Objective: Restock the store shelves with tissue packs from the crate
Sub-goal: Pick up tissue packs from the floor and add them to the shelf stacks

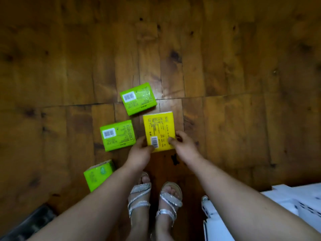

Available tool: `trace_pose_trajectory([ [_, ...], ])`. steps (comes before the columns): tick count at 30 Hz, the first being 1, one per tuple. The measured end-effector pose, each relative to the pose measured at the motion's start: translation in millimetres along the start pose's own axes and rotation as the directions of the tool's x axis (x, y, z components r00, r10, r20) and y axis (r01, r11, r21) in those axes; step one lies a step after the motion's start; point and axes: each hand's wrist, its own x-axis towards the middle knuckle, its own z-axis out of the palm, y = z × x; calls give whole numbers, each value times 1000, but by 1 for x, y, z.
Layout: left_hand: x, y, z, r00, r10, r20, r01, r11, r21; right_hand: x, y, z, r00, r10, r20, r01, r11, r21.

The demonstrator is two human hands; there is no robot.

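A yellow tissue pack (159,130) is held low over the wooden floor, barcode side up. My left hand (139,152) grips its near left corner and my right hand (184,146) pinches its near right corner. Three green tissue packs lie on the floor to the left: one (138,98) just beyond the yellow pack, one (118,135) beside my left hand, and one (98,174) nearer, partly hidden by my left forearm. A white crate (298,200) shows at the lower right edge.
My feet in silver sandals (154,200) stand directly below the hands. A white object (215,221) stands beside my right foot. A dark object (33,223) sits at the lower left corner. Brown wood-pattern floor (225,58) fills the upper view.
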Motion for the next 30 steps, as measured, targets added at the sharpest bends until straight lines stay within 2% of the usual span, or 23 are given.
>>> trace_pose_trajectory([
  [4, -99, 44, -13, 994, 68, -87, -72, 996, -54, -92, -46, -32, 994, 57, -92, -30, 963, 266],
  [7, -181, 81, -24, 979, 160, -125, -170, 982, -76, -162, -87, -53, 992, 94, -90, -44, 893, 447],
  [11, -272, 129, -40, 981, 188, -48, -193, 970, -149, -253, -149, -87, 997, -8, -81, 54, 803, 593],
  [15, -357, 159, -57, 950, 309, 43, -303, 947, -106, -343, -194, -120, 965, -216, -147, 260, 846, 465],
  [20, -477, 190, -73, 927, 301, 224, -299, 953, -43, -466, -226, -149, 870, -339, -358, 482, 735, 477],
  [22, -519, 205, -77, 923, 282, 262, -286, 958, -23, -514, -232, -157, 795, -398, -459, 578, 726, 373],
  [25, -571, 224, -78, 889, 240, 389, -268, 963, 18, -577, -234, -168, 645, -511, -568, 645, 763, 45],
  [28, -622, 235, -75, 807, 220, 548, -260, 966, -5, -629, -229, -174, 484, -675, -557, 686, 688, -238],
  [29, -633, 235, -74, 762, 253, 596, -280, 959, -49, -643, -227, -177, 455, -704, -546, 722, 650, -237],
  [30, -644, 232, -74, 718, 286, 634, -294, 951, -95, -661, -225, -179, 451, -698, -557, 767, 622, -158],
])
